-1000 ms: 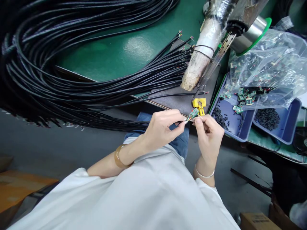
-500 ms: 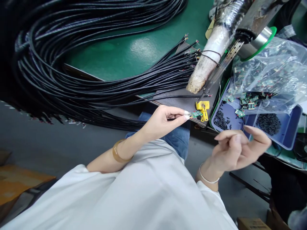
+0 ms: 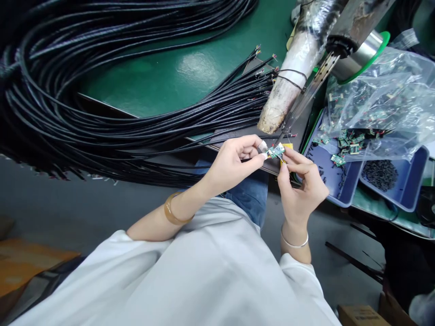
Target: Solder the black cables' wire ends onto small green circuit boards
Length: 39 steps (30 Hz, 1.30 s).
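The small green circuit board (image 3: 276, 151) was held up before a yellow piece (image 3: 288, 146). The left hand (image 3: 231, 162) had its grip pinched on the board's wired end; the right hand (image 3: 301, 181) had its grip at the board's opposite end, near a thin wire (image 3: 280, 159), its hold impossible to tell. Left of the board, black cables (image 3: 170, 122) crossed the desk (image 3: 200, 68); right of it sat a blue tray (image 3: 349, 188).

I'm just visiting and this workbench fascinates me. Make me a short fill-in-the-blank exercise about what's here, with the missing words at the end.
1. A small circuit board is between the left hand and the ____ hand.
2. The brown bangle is on the person's ____ wrist.
3. The long bundled cables are ____ in colour.
4. The metallic spool has a bright ____ rim.

Missing words: right; left; black; green.
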{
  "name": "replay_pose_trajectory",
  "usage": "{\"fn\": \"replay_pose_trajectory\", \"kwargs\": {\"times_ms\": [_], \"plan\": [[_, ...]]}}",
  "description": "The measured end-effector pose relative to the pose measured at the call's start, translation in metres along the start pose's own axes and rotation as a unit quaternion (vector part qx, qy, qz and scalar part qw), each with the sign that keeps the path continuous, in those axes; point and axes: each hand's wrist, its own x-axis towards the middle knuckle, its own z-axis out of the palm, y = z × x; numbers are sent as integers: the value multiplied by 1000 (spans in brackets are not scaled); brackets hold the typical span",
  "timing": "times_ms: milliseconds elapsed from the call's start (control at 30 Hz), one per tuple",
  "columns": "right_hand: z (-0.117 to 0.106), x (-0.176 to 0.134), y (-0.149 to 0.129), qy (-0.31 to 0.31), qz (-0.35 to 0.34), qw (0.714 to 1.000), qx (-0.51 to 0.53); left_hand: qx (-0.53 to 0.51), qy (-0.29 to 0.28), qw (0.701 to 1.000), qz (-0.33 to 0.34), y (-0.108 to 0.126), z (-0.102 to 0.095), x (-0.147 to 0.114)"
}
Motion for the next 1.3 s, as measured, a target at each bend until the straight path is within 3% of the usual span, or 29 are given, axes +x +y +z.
{"fn": "replay_pose_trajectory", "kwargs": {"times_ms": [267, 733, 1167, 1300], "plan": [[3, 11, -4, 15, -26, 1000, 4, 31, 27, 999, 30, 4, 2, 3], [6, 16, -11, 21, -101, 987, -127, 31, 23, 999, 33, 5, 0, 2], [4, 9, -6, 5, -81, 992, -96, -34, -20, 999, -32, 0, 0, 2], [-10, 10, -14, -20, -20, 997, -77, 6, -46, 998, -33, 2, -3, -3]]}}
